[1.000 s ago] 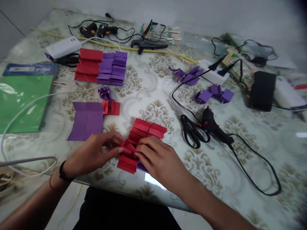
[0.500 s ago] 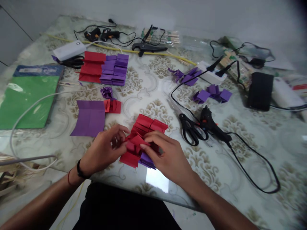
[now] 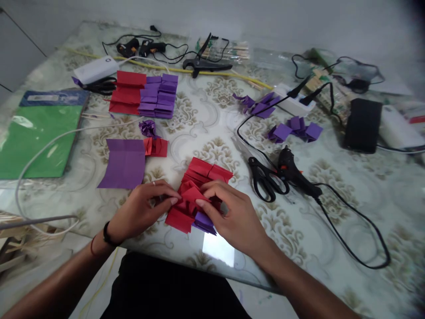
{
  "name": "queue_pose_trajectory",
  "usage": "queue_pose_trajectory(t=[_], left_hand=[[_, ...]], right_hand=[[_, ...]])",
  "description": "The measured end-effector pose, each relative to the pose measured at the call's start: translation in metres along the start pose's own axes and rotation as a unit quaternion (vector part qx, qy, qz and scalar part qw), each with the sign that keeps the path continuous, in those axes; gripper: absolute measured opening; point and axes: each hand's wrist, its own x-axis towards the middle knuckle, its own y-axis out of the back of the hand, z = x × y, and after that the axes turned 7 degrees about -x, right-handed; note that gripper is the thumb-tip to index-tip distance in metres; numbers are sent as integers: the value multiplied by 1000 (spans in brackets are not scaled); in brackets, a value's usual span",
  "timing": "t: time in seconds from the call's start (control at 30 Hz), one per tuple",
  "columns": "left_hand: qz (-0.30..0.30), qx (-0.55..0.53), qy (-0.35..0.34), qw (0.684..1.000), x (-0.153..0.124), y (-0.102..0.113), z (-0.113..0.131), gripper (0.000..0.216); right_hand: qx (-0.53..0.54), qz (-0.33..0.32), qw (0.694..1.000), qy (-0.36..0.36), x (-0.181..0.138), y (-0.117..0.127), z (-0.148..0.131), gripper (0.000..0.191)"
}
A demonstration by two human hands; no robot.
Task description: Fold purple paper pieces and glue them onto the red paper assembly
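A heap of folded red paper pieces (image 3: 199,177) lies near the table's front edge, with purple folded pieces (image 3: 203,221) under its near side. My left hand (image 3: 146,208) pinches a folded red piece (image 3: 191,195) from the left, and my right hand (image 3: 229,212) pinches the same piece from the right. Both hands rest low over the heap, fingers pressed together on the paper. A black band circles my left wrist.
A flat purple sheet (image 3: 124,161) and small red folds (image 3: 156,146) lie to the left. Stacked red and purple folds (image 3: 146,95) sit farther back. Black scissors (image 3: 265,179) and a glue gun (image 3: 294,170) with its cable lie right. A green folder (image 3: 29,137) sits far left.
My hands lifted one red piece off the heap and brought their fingertips together on it. My left fingers have flattened lower onto the paper since half a second ago.
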Motion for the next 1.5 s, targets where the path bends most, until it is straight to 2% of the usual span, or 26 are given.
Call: queue_pose_trajectory(t=[0.13, 0.23, 0.43, 0.63, 0.8, 0.93, 1.13, 1.33, 1.4, 1.5], left_hand=[[-11, 53, -35, 998, 1, -1, -1, 14], [-38, 79, -52, 995, 0, 2, 2, 22], [-97, 94, -2, 991, -6, 11, 7, 18], [-72, 119, -10, 990, -5, 6, 1, 6], [-64, 117, -36, 990, -2, -1, 4, 9], [-40, 113, -45, 992, -4, -3, 6, 7], [-17, 68, -55, 996, -12, -2, 5, 11], [22, -25, 25, 999, -10, 0, 2, 21], [13, 27, 8, 1000, -4, 2, 2, 18], [-17, 110, -78, 991, 7, 7, 1, 16]], right_hand=[[-9, -15, 1000, -3, 0, -2, 1, 14], [-21, -15, 1000, 3, -1, -4, 2, 12], [-48, -6, 998, 46, 0, -6, 5, 12], [-76, -9, 995, 68, -1, -8, 6, 9], [-109, -19, 990, 86, -1, -8, 6, 10], [-91, -12, 992, 88, 0, -8, 6, 11], [-32, 2, 999, 18, 1, -3, 3, 9], [-25, -22, 999, -22, 3, 1, 1, 10], [-22, -31, 999, -20, 3, 2, 0, 10], [-18, -49, 998, -19, 5, 4, -2, 9]])
